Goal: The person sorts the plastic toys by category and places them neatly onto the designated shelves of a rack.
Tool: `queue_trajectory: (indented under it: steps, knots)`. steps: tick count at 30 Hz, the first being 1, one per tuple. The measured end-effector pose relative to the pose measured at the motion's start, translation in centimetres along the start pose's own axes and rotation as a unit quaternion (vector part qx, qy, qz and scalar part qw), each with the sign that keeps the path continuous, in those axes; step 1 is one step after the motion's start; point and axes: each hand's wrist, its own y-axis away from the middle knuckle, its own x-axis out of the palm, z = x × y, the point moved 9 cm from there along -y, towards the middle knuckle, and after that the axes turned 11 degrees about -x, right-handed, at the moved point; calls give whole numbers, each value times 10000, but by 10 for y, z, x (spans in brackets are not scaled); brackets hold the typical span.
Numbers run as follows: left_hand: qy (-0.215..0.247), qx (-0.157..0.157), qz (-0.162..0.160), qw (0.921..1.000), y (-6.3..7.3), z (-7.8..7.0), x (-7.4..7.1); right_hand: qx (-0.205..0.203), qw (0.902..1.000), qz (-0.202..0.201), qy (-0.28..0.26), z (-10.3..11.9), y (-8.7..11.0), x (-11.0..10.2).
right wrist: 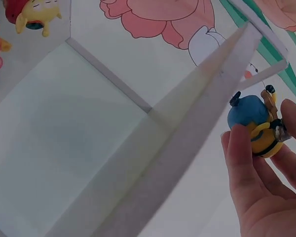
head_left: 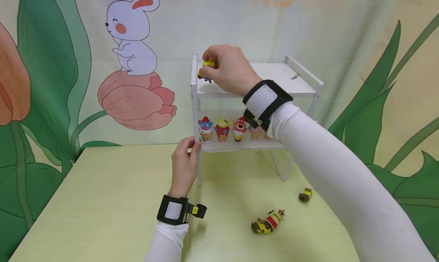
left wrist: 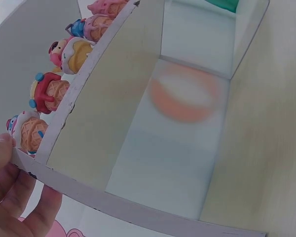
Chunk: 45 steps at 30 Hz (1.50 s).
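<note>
My right hand [head_left: 233,69] pinches a small yellow and blue minion figurine [right wrist: 251,116] between thumb and fingers, at the left end of the top shelf of a white two-tier rack [head_left: 271,73]. From the head view I cannot tell whether the figurine touches the shelf. In the right wrist view its blue part and black feet show above the fingertips. My left hand [head_left: 185,165] grips the rack's left upright at the lower shelf, thumb on one side and fingers on the other. Several ice-cream-cone figurines [head_left: 222,130] stand in a row on that lower shelf, the rightmost partly hidden by my right wrist.
On the table [head_left: 116,201], right of the rack's front, lie a figurine with a red and white body [head_left: 273,221] and a yellow and brown one [head_left: 261,227] against it. Another small yellow and brown figurine [head_left: 305,195] lies farther right. A printed curtain [head_left: 178,29] hangs behind.
</note>
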Motion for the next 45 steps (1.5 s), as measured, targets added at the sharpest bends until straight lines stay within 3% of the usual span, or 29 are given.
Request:
queue_trajectory:
  steps: [18,45]
  knots:
    - [4,11,-7,10000,2,1,-1,-48,9999,93,54,-6,-3,16]
    - [-17,0,2,10000,1,-1,0,65,9997,247,6,-9,-5,18]
